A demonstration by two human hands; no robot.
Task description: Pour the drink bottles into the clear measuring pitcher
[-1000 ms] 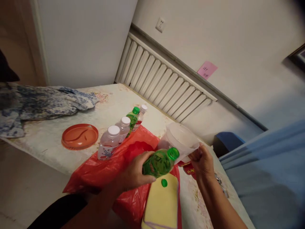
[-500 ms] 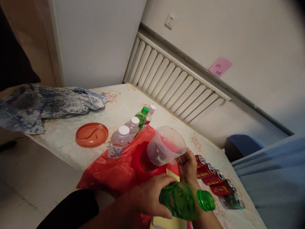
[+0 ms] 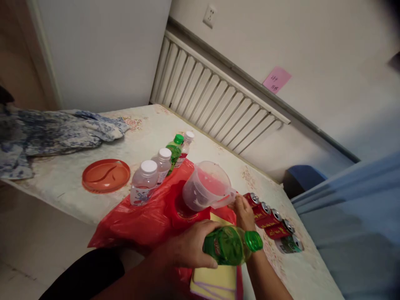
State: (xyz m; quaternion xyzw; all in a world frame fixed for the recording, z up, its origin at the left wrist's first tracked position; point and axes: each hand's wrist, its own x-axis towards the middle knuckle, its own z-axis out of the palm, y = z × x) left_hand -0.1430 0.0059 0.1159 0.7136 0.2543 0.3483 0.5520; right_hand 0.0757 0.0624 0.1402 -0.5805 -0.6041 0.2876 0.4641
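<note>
My left hand is closed around a green plastic bottle, which lies nearly sideways with its green cap end pointing right. Farther back, my right hand grips the handle of a translucent plastic jug, tilted, with pinkish-red showing through it. The jug is over a red plastic bag and partly covers a red object with yellow marks. Beneath the bottle lies a folded yellow cloth with purple edging. To the right of my right hand, several red drink cans stand in a row.
White-capped clear bottles and another green bottle line the bag's far edge. An orange-red round lid and a blue patterned cloth lie left on the floral tablecloth. A green-and-silver can ends the can row. Behind is a radiator.
The whole view has shifted, so things appear farther left. The green bottle is a little higher and farther from me, uncovering more yellow cloth. The jug has turned slightly, showing more handle.
</note>
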